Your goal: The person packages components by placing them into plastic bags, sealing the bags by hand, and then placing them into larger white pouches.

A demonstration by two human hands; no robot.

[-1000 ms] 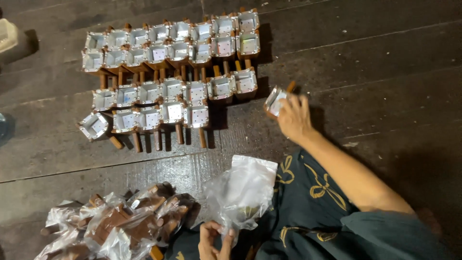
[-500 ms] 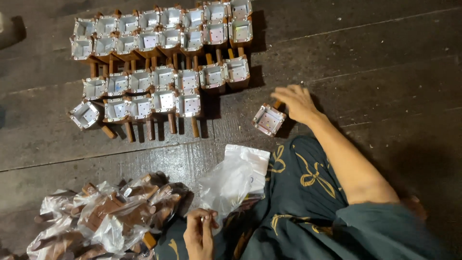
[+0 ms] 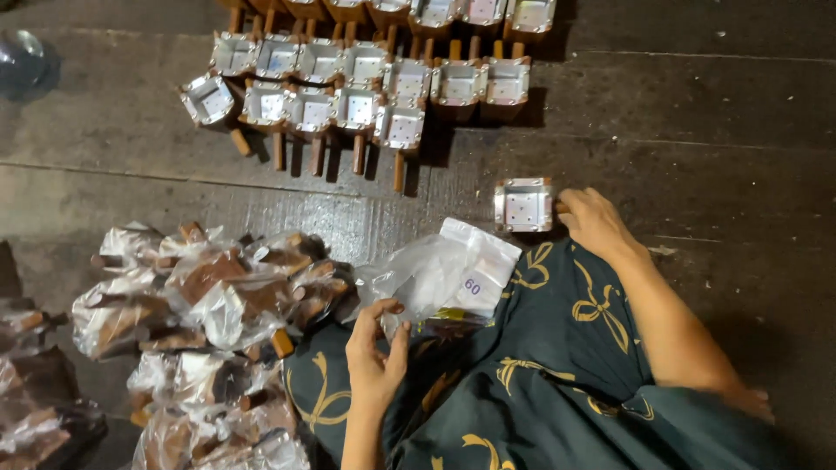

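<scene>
Since the earlier frame the square metal cup (image 3: 523, 205) has turned flat-on, its open top facing up, and now sits on the floor just left of the right hand (image 3: 595, 222), whose fingers touch its right side; whether they clamp its handle cannot be told.

Far left, a heap of wrapped pieces (image 3: 196, 296) lies on the planks: brown wooden parts sealed in crinkled clear plastic, piled loosely. Right of it, the left hand (image 3: 374, 352) pinches the lower edge of a clear plastic bag (image 3: 440, 274) between thumb and fingers; the bag is soft and creased, with a white strip along its top and a small label near the right corner, and rests on dark green cloth (image 3: 557, 365) patterned with yellow bows.

Above, rows of matching cups (image 3: 366, 83) stand close together, shiny square metal with dotted bottoms, brown wooden handles pointing toward the person. Dark, worn wooden floor (image 3: 723, 130) lies under everything.
</scene>
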